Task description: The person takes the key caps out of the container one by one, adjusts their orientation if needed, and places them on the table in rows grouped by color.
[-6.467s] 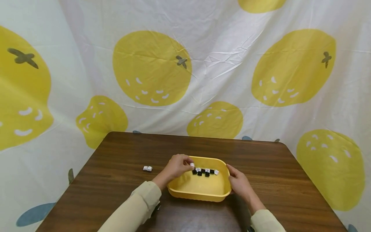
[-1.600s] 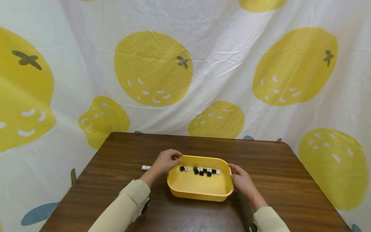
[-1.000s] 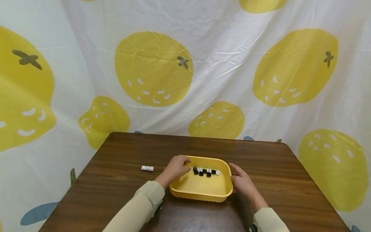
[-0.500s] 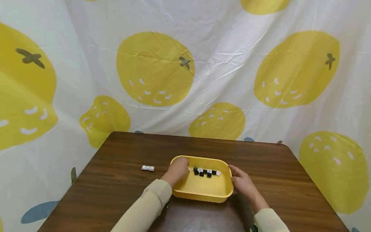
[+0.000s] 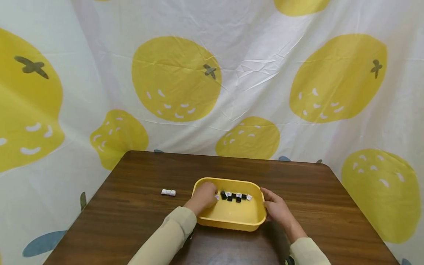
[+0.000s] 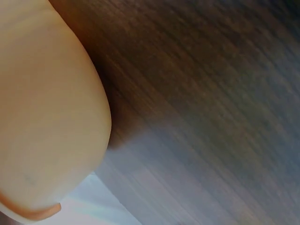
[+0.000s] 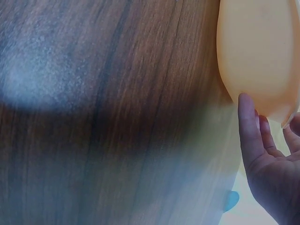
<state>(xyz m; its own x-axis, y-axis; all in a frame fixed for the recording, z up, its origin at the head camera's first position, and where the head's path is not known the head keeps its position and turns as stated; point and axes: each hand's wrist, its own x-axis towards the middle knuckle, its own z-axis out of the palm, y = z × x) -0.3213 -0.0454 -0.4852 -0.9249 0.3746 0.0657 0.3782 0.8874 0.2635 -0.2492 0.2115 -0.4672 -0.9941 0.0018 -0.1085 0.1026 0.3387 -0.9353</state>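
Note:
A yellow plastic tray (image 5: 228, 217) stands on the table with several black and white keycaps (image 5: 238, 195) inside, mostly towards its far side. My left hand (image 5: 204, 195) reaches down into the tray's left part. A white keycap (image 5: 216, 197) shows right beside its fingers; the fingertips are hidden, so I cannot see whether they pinch anything. At the tray's right end, my right hand (image 5: 276, 208) holds the wall, thumb by the rim and fingers (image 7: 248, 123) against the outside and underside. Outside the tray, left of it, three white keycaps (image 5: 169, 192) sit side by side in a row.
The brown wooden table (image 5: 142, 221) stretches around the tray on all sides. Behind its far edge hangs a white cloth (image 5: 241, 33) printed with yellow lemons. Only the tray's outer wall (image 6: 51, 112) and table fill the left wrist view.
The table row has grown from two white keycaps to three since the oldest frame. My left hand has moved from the tray's left rim down inside it; my right hand stays on the tray.

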